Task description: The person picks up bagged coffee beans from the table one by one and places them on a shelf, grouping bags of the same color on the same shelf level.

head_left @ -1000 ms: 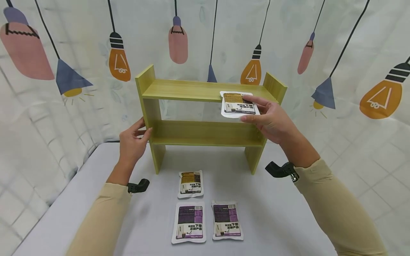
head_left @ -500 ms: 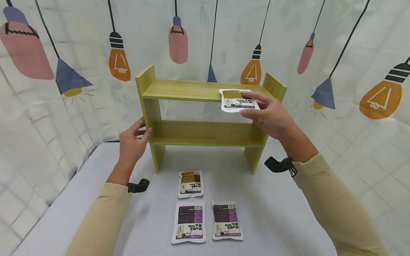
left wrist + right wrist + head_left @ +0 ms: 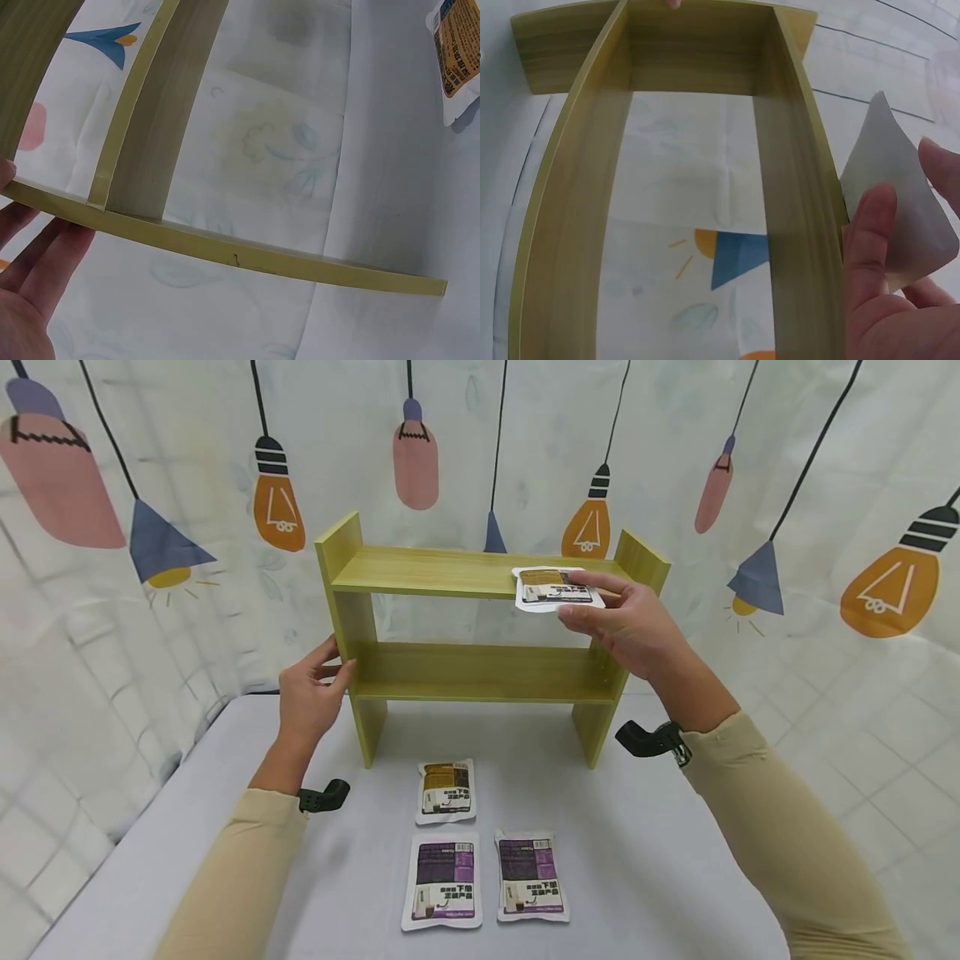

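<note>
pinch grip: right hand (image 3: pixel 628 625) held brown-and-white pouch (image 3: pixel 546 591) at front edge of top shelf board (image 3: pixel 431 570), contact unclear; left hand (image 3: pixel 311 695) pinched left side panel (image 3: pixel 357 620). apparent step: shelving; next move likely called for level inward slide.

Lamp-print curtains (image 3: pixel 465 468) round a table (image 3: pixel 645 868) suggest a makeshift booth.

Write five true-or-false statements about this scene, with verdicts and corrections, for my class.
1. The right grip holds a flat white pouch with a brown-and-white label. True.
2. The left grip holds a yellow-green wood-grained shelf. True.
3. Two flat white pouches with purple labels lie on the white table. True.
4. The purple-labelled pouches overlap. False: a gap separates them.
5. Only those two lie on the table. False: another brown-labelled white pouch does too.
</note>
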